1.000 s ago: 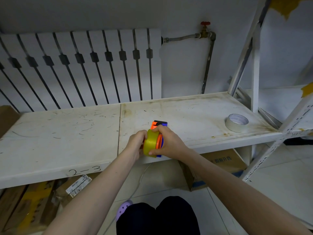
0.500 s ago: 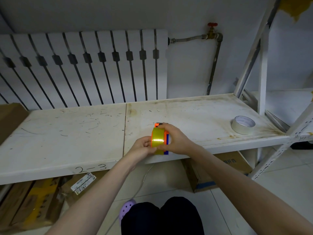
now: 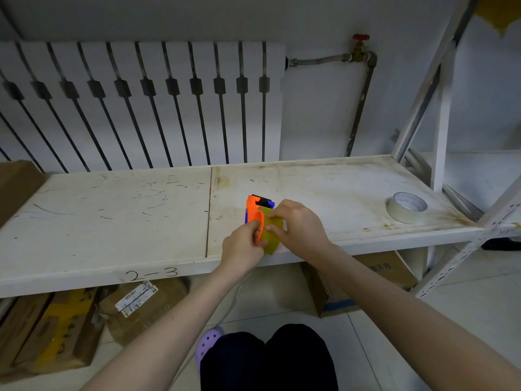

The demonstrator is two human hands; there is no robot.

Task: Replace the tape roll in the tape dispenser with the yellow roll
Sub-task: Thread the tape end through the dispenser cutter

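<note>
An orange and blue tape dispenser (image 3: 251,206) is held just above the front edge of the white shelf (image 3: 112,221). The yellow roll (image 3: 273,238) sits against the dispenser's right side, partly covered by fingers. My left hand (image 3: 242,249) grips the dispenser's orange round part from the lower left. My right hand (image 3: 298,230) is closed on the yellow roll from the right. I cannot tell whether the roll is seated on the dispenser's hub. A whitish tape roll (image 3: 406,207) lies flat on the shelf's right end.
A radiator (image 3: 141,103) and a pipe with a red valve (image 3: 361,38) stand behind the shelf. Shelf uprights (image 3: 439,114) rise at the right. Cardboard boxes (image 3: 56,328) lie under the shelf. My knees (image 3: 267,359) and a purple shoe are below.
The dispenser has been turned, so its orange side now faces left and the yellow roll is on the right. Both hands shifted their hold and rose slightly.
</note>
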